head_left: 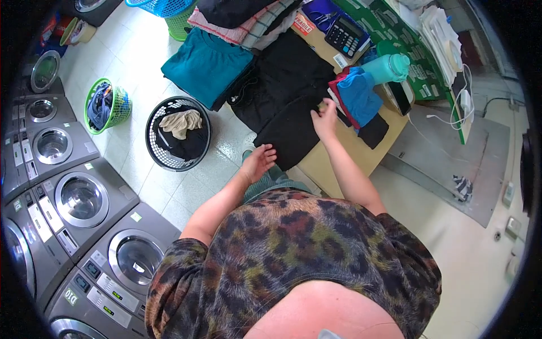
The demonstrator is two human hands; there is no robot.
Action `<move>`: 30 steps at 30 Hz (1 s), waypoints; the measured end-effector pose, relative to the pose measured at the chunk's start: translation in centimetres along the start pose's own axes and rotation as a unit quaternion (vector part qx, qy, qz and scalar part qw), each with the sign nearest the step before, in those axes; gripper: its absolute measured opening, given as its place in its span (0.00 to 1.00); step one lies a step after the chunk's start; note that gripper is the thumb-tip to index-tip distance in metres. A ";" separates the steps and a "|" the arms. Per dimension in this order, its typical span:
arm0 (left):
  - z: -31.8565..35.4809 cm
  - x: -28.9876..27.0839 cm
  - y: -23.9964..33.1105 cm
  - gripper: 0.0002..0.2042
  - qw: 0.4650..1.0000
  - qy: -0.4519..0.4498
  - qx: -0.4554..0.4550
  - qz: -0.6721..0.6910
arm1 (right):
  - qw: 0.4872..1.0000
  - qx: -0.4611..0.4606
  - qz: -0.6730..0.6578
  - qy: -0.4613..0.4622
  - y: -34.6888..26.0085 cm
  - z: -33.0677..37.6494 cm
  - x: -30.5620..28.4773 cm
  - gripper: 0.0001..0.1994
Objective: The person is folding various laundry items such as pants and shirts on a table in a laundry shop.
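Note:
A black garment point(291, 127) lies folded on the wooden table point(339, 155), its near end hanging over the table's edge. My right hand point(326, 118) rests on its far right part, fingers pinching the cloth. My left hand point(259, 161) hovers open at the garment's near left corner, just off the cloth. A larger spread of black clothing point(285, 73) lies behind it. To the right sits a small pile of blue, red and black clothes point(358, 99).
A teal shirt point(206, 65) lies at the table's left. A round black basket point(178, 135) and a green basket point(104, 107) with clothes stand on the tiled floor. Washing machines point(79, 198) line the left. A calculator point(345, 35) and teal bottle point(389, 66) sit further back.

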State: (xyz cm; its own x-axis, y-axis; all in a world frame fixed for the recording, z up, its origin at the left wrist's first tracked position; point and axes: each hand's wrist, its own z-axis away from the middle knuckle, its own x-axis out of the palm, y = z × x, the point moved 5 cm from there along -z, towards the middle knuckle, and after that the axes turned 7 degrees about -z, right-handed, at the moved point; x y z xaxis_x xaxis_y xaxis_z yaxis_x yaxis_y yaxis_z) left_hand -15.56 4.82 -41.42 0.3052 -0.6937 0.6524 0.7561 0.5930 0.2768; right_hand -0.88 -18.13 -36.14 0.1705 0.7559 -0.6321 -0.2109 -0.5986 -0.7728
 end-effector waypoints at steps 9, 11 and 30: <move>-2.7 -0.7 -2.2 0.44 0.946 0.152 -0.036 -0.284 | 0.991 0.104 0.075 0.042 9.2 0.2 -1.2 0.32; -3.6 -0.9 -2.9 0.43 0.952 0.154 -0.042 -0.261 | 0.995 0.081 0.064 0.016 8.8 -0.4 -0.7 0.30; -0.7 3.6 -10.1 0.26 0.988 0.040 -0.054 -0.142 | 0.949 0.168 -0.092 -0.250 12.1 3.1 -8.5 0.17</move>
State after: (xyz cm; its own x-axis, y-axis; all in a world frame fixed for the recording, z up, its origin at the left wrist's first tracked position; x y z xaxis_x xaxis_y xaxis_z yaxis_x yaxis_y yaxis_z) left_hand -21.67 -3.97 -42.33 0.1123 -0.8584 0.5006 0.8740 0.3250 0.3613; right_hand -7.85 -30.97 -39.99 -0.2266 0.9208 -0.3176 -0.5304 -0.3901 -0.7526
